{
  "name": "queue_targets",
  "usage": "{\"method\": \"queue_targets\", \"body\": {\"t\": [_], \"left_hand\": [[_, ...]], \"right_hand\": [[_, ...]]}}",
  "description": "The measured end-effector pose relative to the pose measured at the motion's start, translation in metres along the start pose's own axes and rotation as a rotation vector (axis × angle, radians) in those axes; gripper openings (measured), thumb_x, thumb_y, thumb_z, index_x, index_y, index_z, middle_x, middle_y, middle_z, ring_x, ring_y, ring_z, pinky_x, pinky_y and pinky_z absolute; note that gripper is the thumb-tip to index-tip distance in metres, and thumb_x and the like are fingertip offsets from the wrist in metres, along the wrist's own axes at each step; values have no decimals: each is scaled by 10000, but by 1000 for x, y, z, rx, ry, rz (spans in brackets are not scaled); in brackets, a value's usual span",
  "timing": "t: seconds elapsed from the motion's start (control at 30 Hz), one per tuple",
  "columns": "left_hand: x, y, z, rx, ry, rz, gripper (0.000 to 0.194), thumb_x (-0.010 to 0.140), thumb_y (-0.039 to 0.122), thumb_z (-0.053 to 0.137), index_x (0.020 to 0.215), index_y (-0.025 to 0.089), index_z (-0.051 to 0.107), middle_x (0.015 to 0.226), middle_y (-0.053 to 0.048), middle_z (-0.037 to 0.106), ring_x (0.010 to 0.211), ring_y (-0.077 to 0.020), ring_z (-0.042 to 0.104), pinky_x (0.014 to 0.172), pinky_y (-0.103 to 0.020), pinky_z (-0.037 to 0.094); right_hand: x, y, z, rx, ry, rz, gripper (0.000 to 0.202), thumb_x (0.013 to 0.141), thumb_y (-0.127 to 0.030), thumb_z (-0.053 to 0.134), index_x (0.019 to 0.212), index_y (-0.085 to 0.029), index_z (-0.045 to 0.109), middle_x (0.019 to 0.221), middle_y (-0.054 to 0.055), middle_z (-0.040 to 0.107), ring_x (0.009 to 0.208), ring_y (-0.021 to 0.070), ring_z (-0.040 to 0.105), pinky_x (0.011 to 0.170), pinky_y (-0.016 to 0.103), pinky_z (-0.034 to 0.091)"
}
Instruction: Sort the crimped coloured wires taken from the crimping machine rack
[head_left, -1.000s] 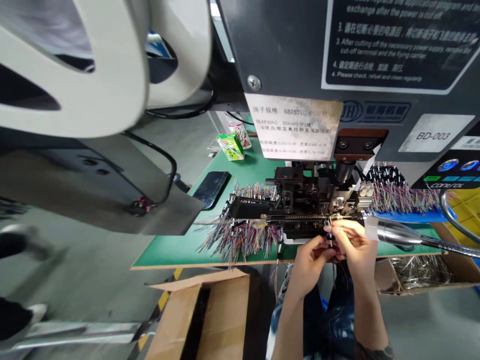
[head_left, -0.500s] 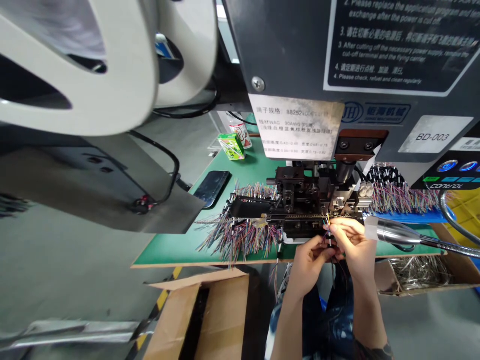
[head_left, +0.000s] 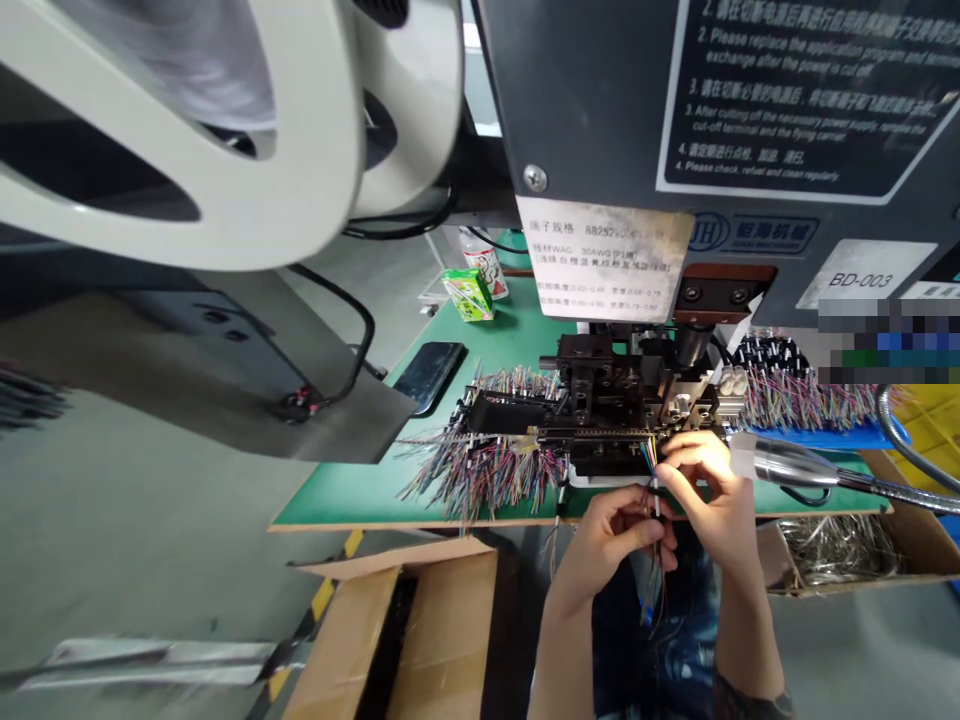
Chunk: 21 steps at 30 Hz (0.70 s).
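Note:
A thin bundle of multicoloured wires [head_left: 656, 488] with white and black sleeving runs up towards the machine, its colour ends fanned out just below the crimping head. My left hand [head_left: 616, 532] is closed round the lower part of this bundle, and loose wire tails hang below the fingers. Higher up, my right hand [head_left: 706, 490] has its thumb and forefinger pinched at the upper wires; the fingertips partly hide the contact. Directly in front of both hands stands the crimping head [head_left: 600, 385] of the terminal machine, with a strip of terminals [head_left: 592, 433] along its front.
Piles of wire bundles lie left [head_left: 487, 470] and right [head_left: 795, 395] of the machine. On the green table [head_left: 337, 495] are a phone [head_left: 430, 377] and a green box [head_left: 468, 294]. A flexible lamp arm [head_left: 802, 465] reaches in from the right. Cardboard boxes [head_left: 450, 620] stand below.
My left hand has moved slightly down and left with the bundle, and more of the wires shows between the hands. The right fingers have lifted a little. The view has shifted slightly.

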<state>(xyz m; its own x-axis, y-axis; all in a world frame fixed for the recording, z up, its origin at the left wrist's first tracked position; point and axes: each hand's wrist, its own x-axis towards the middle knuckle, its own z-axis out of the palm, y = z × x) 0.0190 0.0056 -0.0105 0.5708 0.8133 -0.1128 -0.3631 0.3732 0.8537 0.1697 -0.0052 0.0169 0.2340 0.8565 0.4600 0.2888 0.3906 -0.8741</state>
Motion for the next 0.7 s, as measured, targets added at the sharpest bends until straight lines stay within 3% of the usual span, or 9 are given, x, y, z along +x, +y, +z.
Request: {"method": "queue_targets", "body": {"t": [0.13, 0.23, 0.33, 0.43, 0.7], "left_hand": [[2, -2, 1, -7, 9, -6, 462, 695, 521, 977, 843, 145, 754, 655, -12, 747, 527, -168, 723, 566, -257, 604], [5, -3, 3, 38, 59, -4, 444, 719, 508, 966, 862, 143, 757, 678, -19, 765, 563, -176, 745, 602, -262, 616], [7, -4, 5, 53, 81, 1, 460, 726, 527, 956, 877, 141, 758, 719, -38, 792, 596, -193, 766, 624, -275, 624], [8, -5, 7, 62, 84, 8, 474, 726, 547, 951, 882, 141, 764, 772, -56, 814, 629, -206, 783, 639, -284, 630], [9, -4, 8, 52, 88, 17, 528, 690, 604, 959, 870, 146, 768, 744, -46, 815, 639, -200, 785, 640, -272, 631]], "right_hand": [[-4, 9, 3, 119, -5, 143, 146, 917, -278, 775, 805, -216, 706, 726, 5, 712, 590, 148, 634, 564, 259, 478], [-7, 16, 8, 157, 60, 181, 77, 902, -277, 781, 910, -201, 781, 790, 52, 795, 692, 195, 729, 607, 272, 527], [-7, 19, 11, 190, 100, 199, 160, 895, -276, 786, 1024, -192, 829, 818, 61, 827, 534, 134, 612, 504, 245, 469], [-6, 18, 10, 207, 113, 220, 146, 899, -294, 786, 976, -184, 843, 705, 31, 782, 449, 98, 482, 446, 231, 401], [-5, 18, 10, 187, 113, 249, 166, 899, -311, 781, 970, -173, 839, 640, 6, 715, 454, 106, 466, 460, 252, 372]]}}
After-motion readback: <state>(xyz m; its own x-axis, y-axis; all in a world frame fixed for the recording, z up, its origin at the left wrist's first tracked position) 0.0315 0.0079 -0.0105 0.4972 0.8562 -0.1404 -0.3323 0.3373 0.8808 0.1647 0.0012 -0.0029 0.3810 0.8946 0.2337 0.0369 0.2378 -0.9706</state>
